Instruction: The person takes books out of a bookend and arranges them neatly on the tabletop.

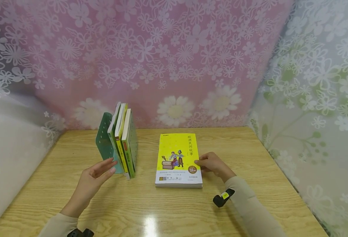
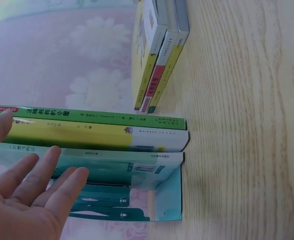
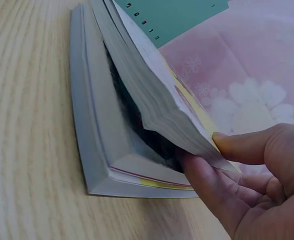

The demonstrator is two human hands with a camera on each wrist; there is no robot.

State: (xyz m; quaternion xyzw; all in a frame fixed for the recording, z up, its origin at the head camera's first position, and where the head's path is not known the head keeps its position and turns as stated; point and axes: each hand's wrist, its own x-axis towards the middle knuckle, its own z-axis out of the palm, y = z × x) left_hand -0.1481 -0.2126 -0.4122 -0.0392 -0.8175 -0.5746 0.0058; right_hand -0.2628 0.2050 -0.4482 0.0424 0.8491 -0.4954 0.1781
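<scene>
I see the right grip (image 1: 215, 165) pinching the European Folk Tales paperback (image 1: 177, 159) at three o'clock, probably for leverage, the left grip (image 1: 91, 182) loose, empty by ten-o'clock books (image 1: 126, 145).

i find room to pass between the upright books (image 1: 127, 144) and the flat stack (image 1: 177, 154); the green bookend (image 1: 103, 140) obstructs the upright books' left side.

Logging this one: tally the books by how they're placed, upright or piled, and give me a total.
Upright books, near the left hand: 3
Piled books, the top one in the grip of the right hand: 3
Total: 6
</scene>
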